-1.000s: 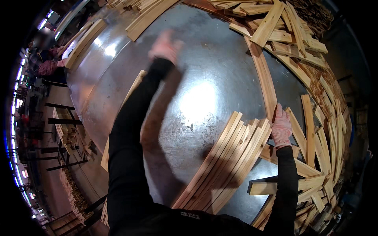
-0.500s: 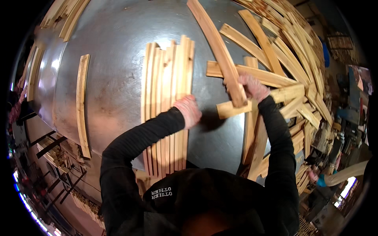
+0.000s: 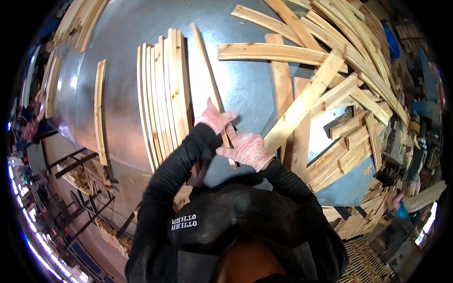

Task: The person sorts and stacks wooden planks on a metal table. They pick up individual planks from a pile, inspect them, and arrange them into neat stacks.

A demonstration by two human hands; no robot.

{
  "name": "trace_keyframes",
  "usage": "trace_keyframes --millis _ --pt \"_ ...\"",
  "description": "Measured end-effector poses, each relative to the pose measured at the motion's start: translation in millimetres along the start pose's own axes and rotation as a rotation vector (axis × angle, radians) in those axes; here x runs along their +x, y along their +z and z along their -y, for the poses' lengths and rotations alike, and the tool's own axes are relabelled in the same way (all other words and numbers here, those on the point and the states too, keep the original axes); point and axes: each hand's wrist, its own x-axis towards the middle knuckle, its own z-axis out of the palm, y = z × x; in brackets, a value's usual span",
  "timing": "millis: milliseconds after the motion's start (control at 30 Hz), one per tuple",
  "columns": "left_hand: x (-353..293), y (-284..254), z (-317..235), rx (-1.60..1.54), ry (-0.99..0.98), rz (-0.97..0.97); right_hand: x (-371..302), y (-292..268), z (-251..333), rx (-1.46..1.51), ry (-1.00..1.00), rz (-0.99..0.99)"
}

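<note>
A wooden slat [image 3: 204,59] stands on its narrow edge, slightly tilted, just right of a row of slats. My left hand [image 3: 213,118], in a pinkish-white glove, closes around it below its middle, thumb pointing right. Near the slat's close end my right hand [image 3: 250,150], gloved alike, grips it; part of that end is hidden by the fingers. The row of slats [image 3: 165,89] lies side by side left of my hands, lengthwise away from me. My left forearm crosses over the row's near end.
Beneath everything is a grey metal table [image 3: 125,52]. A single slat [image 3: 99,108] lies at left, with more slats [image 3: 78,23] at far left. A loose pile of crossed boards [image 3: 325,80] covers the right side. Another person's sleeve [image 3: 32,127] shows at the left edge.
My right hand has come left from the board pile with the slat, which now stands on edge beside the row. My left hand has moved off the row onto the slat. The view has shifted.
</note>
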Motion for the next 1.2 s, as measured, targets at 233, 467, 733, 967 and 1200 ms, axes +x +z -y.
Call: trace_keyframes --millis 233,467,733,967,1200 --pt "-37 15 35 0.128 0.038 -0.5 26 -91 -96 -0.317 0.513 -0.964" --pt "-44 -15 40 0.824 0.329 -0.863 -7 -102 -85 0.369 0.077 -1.005" --pt "-80 55 -15 -1.664 0.162 0.617 24 -115 -58 0.438 -0.153 -0.455" --pt "-56 52 -24 -0.614 0.019 0.537 111 -310 -110 -1.266 0.293 -0.337" --pt "-85 158 -75 -0.18 0.157 -0.266 166 -283 -79 -0.919 0.096 -0.086"
